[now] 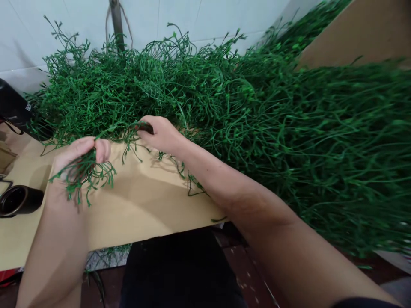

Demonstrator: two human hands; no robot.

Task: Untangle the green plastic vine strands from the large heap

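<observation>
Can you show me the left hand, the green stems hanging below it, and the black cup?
Left hand [76,149]: head view, on its middle, by the thumb.
Green stems [87,169]: head view, on the hanging bunch.
Black cup [33,199]: head view, on its outer side.

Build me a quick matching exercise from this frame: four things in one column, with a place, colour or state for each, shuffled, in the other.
1. Left hand
2. Cup-like container
3. Bottle
4. Large pile

A. Black, with pale lettering
B. Green, heaped along the wall
C. Holding a small bunch of green stems
D. Dark, with its round mouth showing

Pairs: 1-C, 2-D, 3-A, 4-B
</observation>
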